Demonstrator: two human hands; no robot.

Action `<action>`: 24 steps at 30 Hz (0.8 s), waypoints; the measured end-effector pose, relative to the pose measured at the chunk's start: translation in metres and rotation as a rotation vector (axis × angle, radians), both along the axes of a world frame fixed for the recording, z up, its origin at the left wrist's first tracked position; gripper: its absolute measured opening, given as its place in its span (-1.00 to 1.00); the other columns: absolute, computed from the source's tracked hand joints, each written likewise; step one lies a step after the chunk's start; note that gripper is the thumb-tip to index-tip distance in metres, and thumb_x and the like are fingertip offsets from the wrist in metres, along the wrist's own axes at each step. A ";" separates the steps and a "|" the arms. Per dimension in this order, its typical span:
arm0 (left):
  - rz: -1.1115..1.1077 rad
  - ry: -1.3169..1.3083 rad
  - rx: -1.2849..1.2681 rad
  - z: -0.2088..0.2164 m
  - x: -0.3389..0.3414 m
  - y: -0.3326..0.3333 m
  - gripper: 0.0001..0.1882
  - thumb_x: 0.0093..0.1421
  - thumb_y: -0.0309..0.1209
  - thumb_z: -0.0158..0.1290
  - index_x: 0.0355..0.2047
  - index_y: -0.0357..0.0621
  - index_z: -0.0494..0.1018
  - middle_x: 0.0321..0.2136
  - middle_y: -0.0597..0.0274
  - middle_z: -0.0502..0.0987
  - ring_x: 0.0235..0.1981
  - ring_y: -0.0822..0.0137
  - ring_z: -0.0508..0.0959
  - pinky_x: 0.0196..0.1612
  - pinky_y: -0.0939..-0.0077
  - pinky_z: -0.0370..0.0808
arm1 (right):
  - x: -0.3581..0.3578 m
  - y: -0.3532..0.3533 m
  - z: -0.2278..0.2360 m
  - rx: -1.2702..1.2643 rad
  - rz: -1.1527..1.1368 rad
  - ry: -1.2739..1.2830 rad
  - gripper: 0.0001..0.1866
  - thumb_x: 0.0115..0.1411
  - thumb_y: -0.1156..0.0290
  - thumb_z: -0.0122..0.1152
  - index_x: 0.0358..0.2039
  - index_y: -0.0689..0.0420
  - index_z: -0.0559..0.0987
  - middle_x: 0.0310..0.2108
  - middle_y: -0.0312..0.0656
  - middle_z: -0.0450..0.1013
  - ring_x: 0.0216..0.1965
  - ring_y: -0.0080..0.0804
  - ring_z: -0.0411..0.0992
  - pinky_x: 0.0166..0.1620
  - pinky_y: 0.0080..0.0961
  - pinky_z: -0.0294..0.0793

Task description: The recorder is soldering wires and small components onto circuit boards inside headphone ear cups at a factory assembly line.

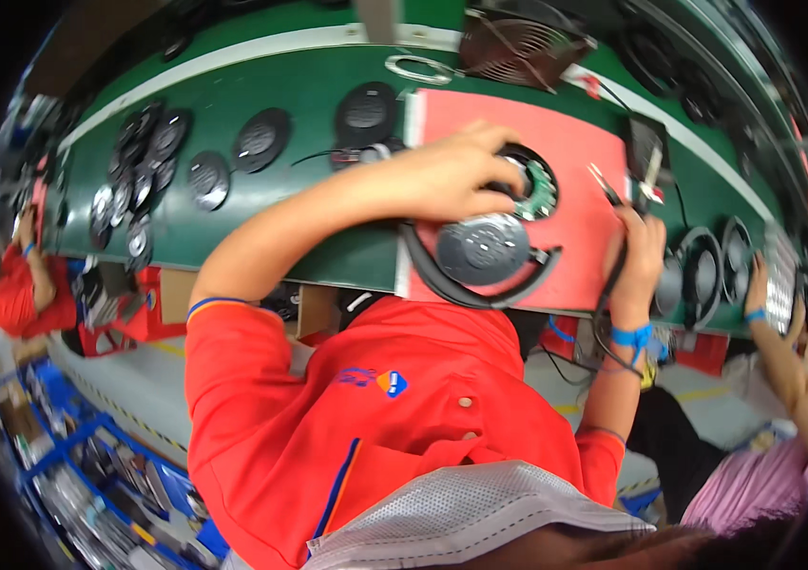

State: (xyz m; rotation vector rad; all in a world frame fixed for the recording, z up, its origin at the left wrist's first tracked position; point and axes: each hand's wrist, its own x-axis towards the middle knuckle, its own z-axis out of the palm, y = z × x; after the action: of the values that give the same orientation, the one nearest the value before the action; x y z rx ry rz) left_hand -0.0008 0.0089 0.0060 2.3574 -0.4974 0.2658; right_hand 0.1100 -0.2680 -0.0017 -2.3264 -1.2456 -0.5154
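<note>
My left hand (pixel 475 176) reaches across a pink mat (pixel 580 133), its fingers closed on a round black headphone ear cup (pixel 539 185) with a green circuit board showing inside. Just below lies the headphone's other ear cup (pixel 483 249), dark with a shiny face, beside the curved black headband (pixel 452 285). At the mat's right edge, my right hand (pixel 640 249) grips a soldering iron (pixel 606 185). The iron's thin tip points up and left, apart from the circuit board, and a black cord trails down past my wrist. Motion blurs this tool somewhat.
Several black ear cups (pixel 261 140) lie on the green bench (pixel 314 228) to the left. A brown-grilled fan (pixel 523 47) stands behind the mat, near a dark box (pixel 648 142). More headphones (pixel 703 275) lie at right, beside a co-worker's arm (pixel 784 347). Another person (pixel 28 285) sits far left.
</note>
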 end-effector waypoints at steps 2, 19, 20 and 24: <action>0.070 0.026 0.013 0.012 -0.025 -0.001 -0.70 0.04 -0.38 0.16 -0.18 -0.13 0.50 0.08 -0.14 0.29 0.10 -0.07 0.30 0.12 0.18 0.30 | 0.002 -0.007 -0.003 0.012 -0.026 0.028 -0.61 -0.03 0.77 0.06 -0.16 0.17 0.48 -0.29 -0.04 0.44 -0.23 -0.09 0.38 -0.14 -0.33 0.38; 0.758 -0.182 0.162 0.009 -0.138 0.068 -0.89 -0.01 -0.56 0.13 -0.47 -0.20 0.41 -0.40 0.20 0.47 -0.31 0.19 0.48 -0.24 0.42 0.41 | -0.002 0.080 0.033 -0.116 0.562 0.196 -0.62 -0.07 0.72 0.25 -0.21 0.17 0.44 -0.04 0.04 0.44 -0.04 0.03 0.43 -0.03 -0.24 0.43; 0.760 -0.147 -0.033 0.023 -0.138 0.065 -0.90 0.00 -0.58 0.11 -0.46 -0.21 0.41 -0.39 0.20 0.48 -0.30 0.24 0.48 -0.23 0.44 0.41 | 0.001 0.085 0.035 -0.115 0.615 0.164 -0.59 -0.07 0.75 0.24 -0.19 0.17 0.43 0.00 0.06 0.42 -0.02 0.03 0.43 -0.02 -0.26 0.44; 0.549 -0.160 -0.472 0.039 -0.114 0.065 -0.94 0.05 -0.56 0.06 -0.43 -0.24 0.42 -0.34 0.27 0.54 -0.35 0.42 0.47 -0.23 0.54 0.43 | -0.002 0.099 0.038 -0.139 0.631 0.211 -0.58 -0.08 0.71 0.28 -0.17 0.15 0.45 -0.03 0.04 0.44 -0.08 0.03 0.45 -0.07 -0.29 0.45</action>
State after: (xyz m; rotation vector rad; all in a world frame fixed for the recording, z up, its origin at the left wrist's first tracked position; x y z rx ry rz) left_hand -0.1151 0.0738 0.0454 1.9660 0.1494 0.7402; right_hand 0.1079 -0.1690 0.0363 -1.8691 -1.8323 0.0312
